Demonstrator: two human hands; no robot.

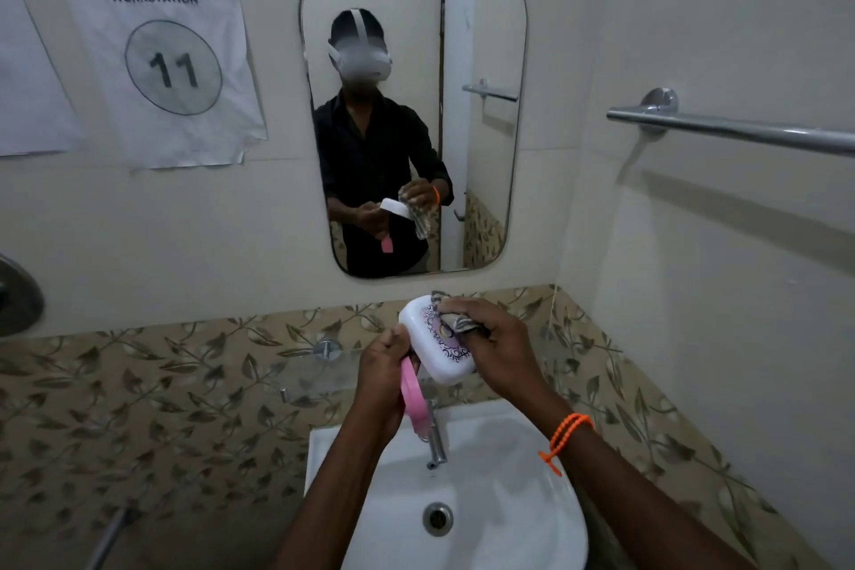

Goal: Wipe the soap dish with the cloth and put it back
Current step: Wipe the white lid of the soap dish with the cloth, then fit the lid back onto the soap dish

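A white oval soap dish [428, 338] with a purple and black pattern on its lid is held tilted above the sink. My left hand [384, 361] grips its lower left edge, along with a pink part [412, 393] that hangs down from it. My right hand [490, 338] holds a bunched grey patterned cloth [455, 320] and presses it against the dish's upper right side. Most of the cloth is hidden under my fingers.
Below my hands is a white sink [499, 491] with a metal tap [435, 440] and a drain [437, 518]. A glass shelf [319, 380] is fixed to the tiled wall behind. A mirror [481, 37] hangs above; a towel bar [740, 127] runs along the right wall.
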